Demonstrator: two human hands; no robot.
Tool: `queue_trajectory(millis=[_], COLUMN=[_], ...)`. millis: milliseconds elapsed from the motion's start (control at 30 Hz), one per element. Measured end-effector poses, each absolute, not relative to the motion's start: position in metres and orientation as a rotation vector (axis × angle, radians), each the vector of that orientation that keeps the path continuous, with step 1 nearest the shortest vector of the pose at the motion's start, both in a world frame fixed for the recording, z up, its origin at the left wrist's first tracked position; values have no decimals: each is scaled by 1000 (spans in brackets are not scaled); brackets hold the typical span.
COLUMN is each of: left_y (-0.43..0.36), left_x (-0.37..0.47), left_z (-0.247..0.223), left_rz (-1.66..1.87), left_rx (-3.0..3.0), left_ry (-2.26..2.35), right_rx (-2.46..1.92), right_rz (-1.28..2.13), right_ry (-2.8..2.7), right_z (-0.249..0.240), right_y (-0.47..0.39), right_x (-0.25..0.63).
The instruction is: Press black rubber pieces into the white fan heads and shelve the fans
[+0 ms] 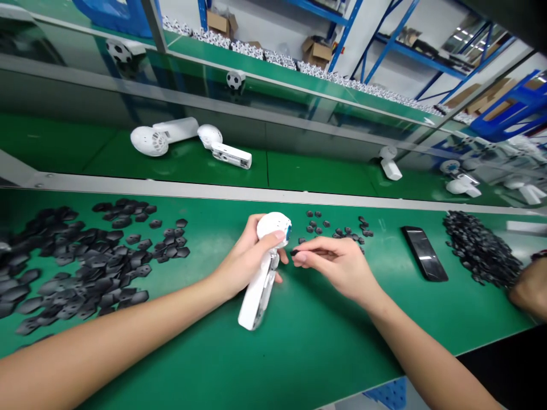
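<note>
White fan: in the left hand, over the middle of the desk; its round head sits between the thumb and the fingers, and its handle runs down past the palm, slanting toward the near edge.
Left fingers: clamped on the fan where head and handle meet; the thumb presses across the front of the head, and other fingertips come out on the far side of the handle.
Right hand: thumb and forefinger pinched together on a small black piece.
Black piece: at the very fingertips, just right of the fan's neck and apart from the head; mostly hidden by the fingers, so its shape is hard to tell.
Look of the fan: smooth, glossy white, with a rounded head shell, a patch of blue on its right side and a long, boxy handle whose right side shows a greyish recess.
Small black bits: scattered on the desk just beyond the right hand.
Left heap: dark, flat, angular pieces, spread beside the left forearm.
Phone: black, lying flat right of the right hand.
Right heap: many small black pieces, near a co-worker's hand.
</note>
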State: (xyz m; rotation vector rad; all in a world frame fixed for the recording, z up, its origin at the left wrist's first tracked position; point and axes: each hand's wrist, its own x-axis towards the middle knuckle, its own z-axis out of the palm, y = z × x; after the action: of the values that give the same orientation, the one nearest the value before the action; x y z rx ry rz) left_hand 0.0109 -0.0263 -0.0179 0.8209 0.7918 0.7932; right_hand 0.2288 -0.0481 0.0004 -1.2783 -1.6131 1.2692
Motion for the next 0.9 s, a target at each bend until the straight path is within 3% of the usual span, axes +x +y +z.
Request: queue_trajectory(millis=[167,667,900], left_y=[-29,-35,-22], left_x=[13,14,11], left_z=[-16,-23,-19], left_rz=[752,803,717], left_rx=[876,1200,1018], left_ry=[849,882,763], right_rx=[-1265,-1210,-1272], right_rz=[1316,395,564], right_ry=[-1422,-1999,-1981], right_z=[0,-21,-11], right_y=[-52,-50,-26], right_x=[210,207,242])
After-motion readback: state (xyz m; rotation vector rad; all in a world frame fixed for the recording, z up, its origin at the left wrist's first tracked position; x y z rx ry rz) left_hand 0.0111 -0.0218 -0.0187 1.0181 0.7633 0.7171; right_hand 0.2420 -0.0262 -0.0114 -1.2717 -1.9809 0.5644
